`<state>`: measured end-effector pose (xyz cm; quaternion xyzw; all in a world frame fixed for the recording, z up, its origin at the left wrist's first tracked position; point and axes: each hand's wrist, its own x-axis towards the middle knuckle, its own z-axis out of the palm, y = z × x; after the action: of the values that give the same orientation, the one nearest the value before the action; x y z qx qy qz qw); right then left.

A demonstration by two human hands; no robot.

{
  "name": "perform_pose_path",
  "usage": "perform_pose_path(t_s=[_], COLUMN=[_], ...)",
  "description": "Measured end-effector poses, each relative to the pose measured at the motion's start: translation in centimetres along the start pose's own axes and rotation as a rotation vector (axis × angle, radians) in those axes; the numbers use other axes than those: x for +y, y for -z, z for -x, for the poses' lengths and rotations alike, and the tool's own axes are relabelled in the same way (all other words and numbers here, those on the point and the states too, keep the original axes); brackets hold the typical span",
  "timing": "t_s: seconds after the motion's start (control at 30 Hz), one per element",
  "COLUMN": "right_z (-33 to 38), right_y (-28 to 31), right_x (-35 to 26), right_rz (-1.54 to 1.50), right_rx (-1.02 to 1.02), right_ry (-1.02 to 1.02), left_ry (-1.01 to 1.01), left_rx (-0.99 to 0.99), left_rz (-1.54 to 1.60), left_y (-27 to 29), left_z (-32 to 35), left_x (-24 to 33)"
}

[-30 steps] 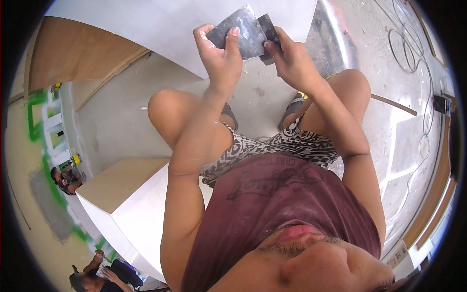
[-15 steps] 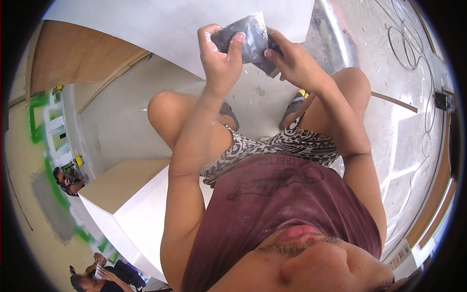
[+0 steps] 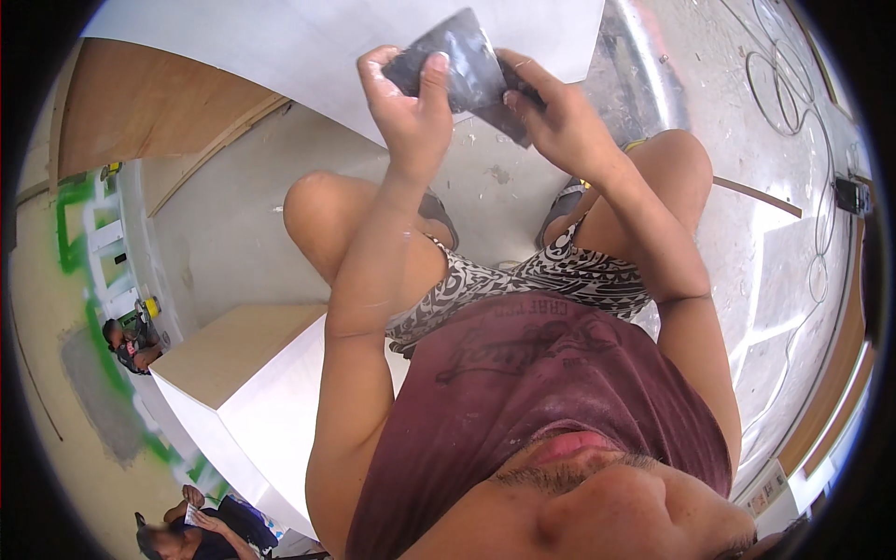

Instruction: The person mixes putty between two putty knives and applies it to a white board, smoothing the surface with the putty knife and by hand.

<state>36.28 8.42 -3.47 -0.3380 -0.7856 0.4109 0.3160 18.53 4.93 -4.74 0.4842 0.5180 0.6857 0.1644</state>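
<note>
Up at the top centre, my left hand (image 3: 409,119) is closed round a dark, flat putty spreader (image 3: 464,70) with pale, shiny smears on its face, the thumb laid across it. My right hand (image 3: 567,121) pinches a second dark flat spreader (image 3: 505,122), partly hidden by the fingers. The two blades overlap, the left one lying in front; whether they touch along the whole edge I cannot tell. Whitish residue marks the fingers of my left hand. Just beyond both hands is a large white panel (image 3: 308,42).
Behind my left arm stands a white box-like unit (image 3: 271,411) with a tan top. A plywood sheet (image 3: 140,103) lies at the far left. Cables (image 3: 793,112) loop over the floor at the right, near a wood strip (image 3: 758,194). Two people (image 3: 210,527) are at the left.
Both hands have shifted, my left one leftward with its spreader sliding along the other. The whitish rim on the left spreader's far edge no longer shows.
</note>
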Motion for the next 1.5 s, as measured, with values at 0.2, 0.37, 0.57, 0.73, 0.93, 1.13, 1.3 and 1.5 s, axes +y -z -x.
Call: perform_pose_path(t_s=[0.2, 0.37, 0.57, 0.73, 0.93, 1.13, 1.3, 1.5], right_z=[0.0, -0.1, -1.1, -1.2, -1.8, -1.2, -0.2, -0.7], right_y=[-0.5, -0.4, 4.3, 2.4, 3.2, 2.4, 0.4, 1.1], right_x=[-0.4, 1.2, 1.0, 1.1, 3.2, 1.9, 1.4, 1.8], right_rz=[0.057, 0.122, -0.316, -0.205, -0.380, -0.345, 0.048, -0.251], right_rx=[0.074, -0.001, 0.138, 0.062, 0.269, 0.443, 0.183, 0.417], right_ry=[0.085, 0.105, -0.274, -0.351, -0.207, -0.016, 0.059, 0.026], left_ry=[0.055, 0.021, 0.134, 0.229, 0.059, 0.244, 0.052, 0.216], left_rx=[0.041, 0.003, 0.194, 0.112, -0.245, 0.033, 0.036, 0.232], left_rz=[-0.001, -0.028, 0.018, 0.078, -0.084, -0.003, -0.204, 0.160], left_y=[0.6, 0.9, 1.6, 0.5, 1.1, 0.9, 0.5, 1.9], left_z=[-0.7, -1.2, -1.7, -0.7, 1.4, 0.6, 0.1, -1.1], left_x=[-0.4, -0.5, -0.4, 0.4, 0.0, -0.6, -0.7, 0.1])
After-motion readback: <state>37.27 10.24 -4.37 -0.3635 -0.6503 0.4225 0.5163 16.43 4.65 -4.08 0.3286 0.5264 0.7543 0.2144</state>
